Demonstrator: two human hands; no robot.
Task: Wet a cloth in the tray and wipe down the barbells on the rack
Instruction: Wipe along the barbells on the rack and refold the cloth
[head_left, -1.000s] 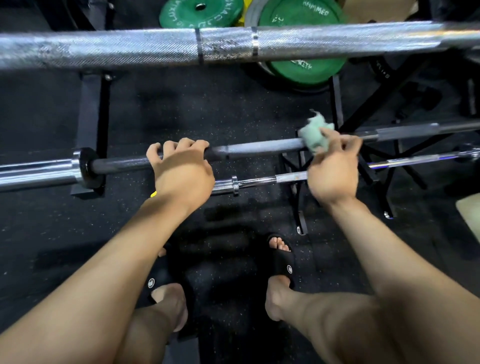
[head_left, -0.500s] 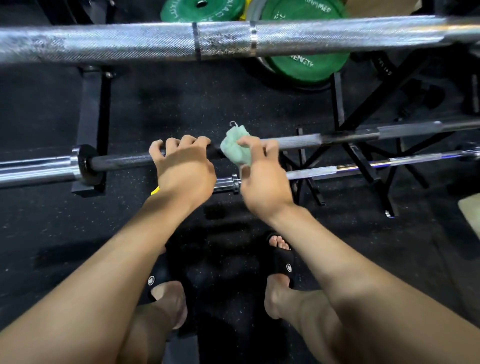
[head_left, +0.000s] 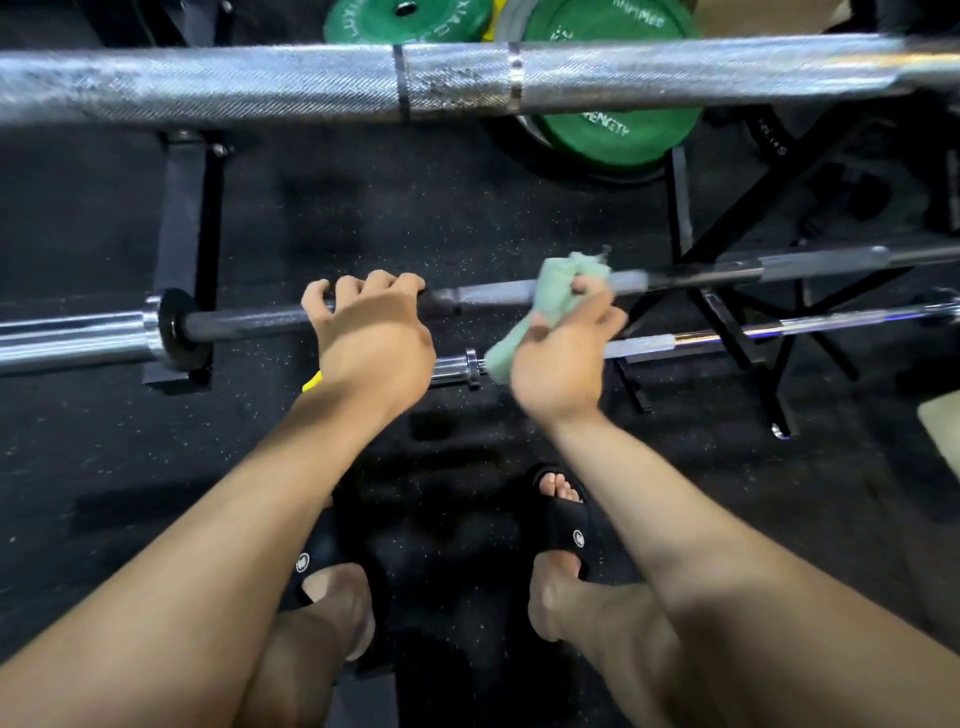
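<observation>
1. Pale green crumpled cloth (head_left: 551, 296): bunched into a wad, draped over the dark grey middle barbell shaft (head_left: 249, 318). Upper part sits on top of the shaft, and a lower flap hangs toward the camera, ending just over the bar below.
2. Right hand (head_left: 558, 358): grips the cloth, fingers curled over it and the shaft, thumb on the near side. Slightly motion-blurred.
3. Left hand (head_left: 371, 338): overhand on the same shaft, fingers wrapped over the top, just beside the cloth with a short bare stretch of shaft between them.
4. Middle bar: matte dark shaft, with a lighter grey band showing between the two hands and right of the cloth. A black collar disc and a polished chrome sleeve (head_left: 72, 340) are at the left end. It runs left to right, tilted slightly upward to the right.
5. Thin chrome lower barbell (head_left: 727, 335): below the middle one, small collar visible under the cloth flap, shiny with a bluish glint at far right.
6. Thick silver knurled upper barbell (head_left: 260, 83): nearest the camera, spans the full frame, with two smooth ring marks near centre.
7. Black steel rack frame (head_left: 727, 332): crossed legs at right, with a flat upright at left behind the sleeve.
8. Green weight plates (head_left: 602, 135): on the black speckled rubber floor (head_left: 415, 208) behind the top bar.
9. Feet in black slide sandals (head_left: 563, 525) stand below the hands.
</observation>
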